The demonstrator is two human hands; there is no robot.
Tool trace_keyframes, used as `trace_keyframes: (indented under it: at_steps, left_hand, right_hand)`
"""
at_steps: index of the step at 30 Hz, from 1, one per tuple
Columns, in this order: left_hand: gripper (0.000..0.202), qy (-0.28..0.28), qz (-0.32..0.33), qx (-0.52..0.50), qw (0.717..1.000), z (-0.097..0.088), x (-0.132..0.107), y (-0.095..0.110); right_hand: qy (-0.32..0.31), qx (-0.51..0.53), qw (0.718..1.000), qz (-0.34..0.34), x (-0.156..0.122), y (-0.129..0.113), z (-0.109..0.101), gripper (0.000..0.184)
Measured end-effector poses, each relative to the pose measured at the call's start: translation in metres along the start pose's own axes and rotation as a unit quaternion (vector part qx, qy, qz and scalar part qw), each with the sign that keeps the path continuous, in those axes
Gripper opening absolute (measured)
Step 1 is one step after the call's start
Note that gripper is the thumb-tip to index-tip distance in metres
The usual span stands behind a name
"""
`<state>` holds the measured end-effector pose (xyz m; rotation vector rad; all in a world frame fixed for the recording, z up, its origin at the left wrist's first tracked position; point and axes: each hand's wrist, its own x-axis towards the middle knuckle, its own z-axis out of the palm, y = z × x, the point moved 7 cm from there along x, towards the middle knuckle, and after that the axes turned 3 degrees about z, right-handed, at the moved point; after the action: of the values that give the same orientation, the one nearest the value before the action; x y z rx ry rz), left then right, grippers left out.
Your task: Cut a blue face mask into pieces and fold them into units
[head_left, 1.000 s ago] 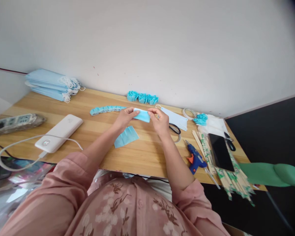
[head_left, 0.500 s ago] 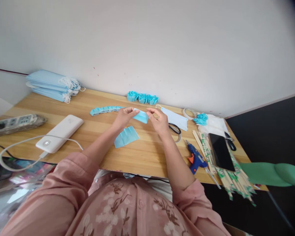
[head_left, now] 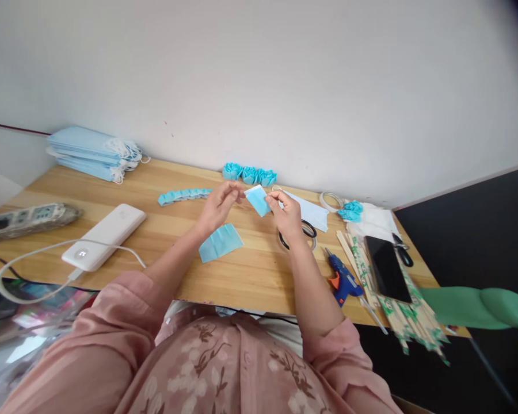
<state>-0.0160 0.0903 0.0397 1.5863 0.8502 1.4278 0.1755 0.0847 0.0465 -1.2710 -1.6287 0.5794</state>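
Observation:
A small folded piece of light-blue mask fabric [head_left: 259,200] is pinched between the thumb and fingers of my right hand [head_left: 286,213], raised above the table. Just left of it is my left hand [head_left: 221,205], its fingers loosely bent and a little apart; the fingertips are close to the piece's left corner. A flat blue fabric piece [head_left: 221,242] with creases lies on the table below my hands. Behind my left hand rests a pleated blue strip [head_left: 185,196]. Black-handled scissors [head_left: 308,228] lie partly hidden under my right wrist, next to a tape roll.
Stacked masks [head_left: 90,152] stand back left, near a white power bank [head_left: 106,237] and a power strip [head_left: 38,218]. Blue fabric flowers [head_left: 249,174] sit by the wall. At right are a mask [head_left: 308,210], a glue gun [head_left: 343,277], wrapped chopsticks [head_left: 395,316] and a phone [head_left: 387,268].
My left hand has let go of the fabric piece and moved slightly left. My right hand still holds the piece, which is now tilted with a corner upward.

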Motion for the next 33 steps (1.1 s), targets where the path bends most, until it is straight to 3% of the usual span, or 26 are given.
trace_keyframes:
  at_steps: [10,16,23,28,33]
  left_hand:
    - [0.025,-0.062,0.031,0.179,0.981,0.009,-0.003,0.004]
    - [0.03,-0.084,0.037,0.213,0.973,0.009,-0.003,0.003]
    - [0.007,-0.182,0.015,0.309,0.933,0.02,-0.008,-0.003]
    - [0.031,-0.233,-0.001,0.33,0.915,0.022,-0.01,-0.009]
    - [0.039,-0.17,0.024,0.268,0.948,0.019,-0.005,-0.003]
  right_hand:
    - [-0.026,-0.018,0.999,-0.03,0.0,0.0,0.004,0.021]
    - [-0.019,-0.031,0.999,-0.033,-0.001,-0.003,0.002,0.021]
    - [-0.049,-0.084,0.991,-0.094,-0.001,-0.012,0.01,0.02]
    - [-0.041,-0.154,0.979,-0.13,0.001,-0.014,0.01,0.024]
    - [-0.026,-0.134,0.984,-0.112,0.001,-0.01,0.01,0.025]
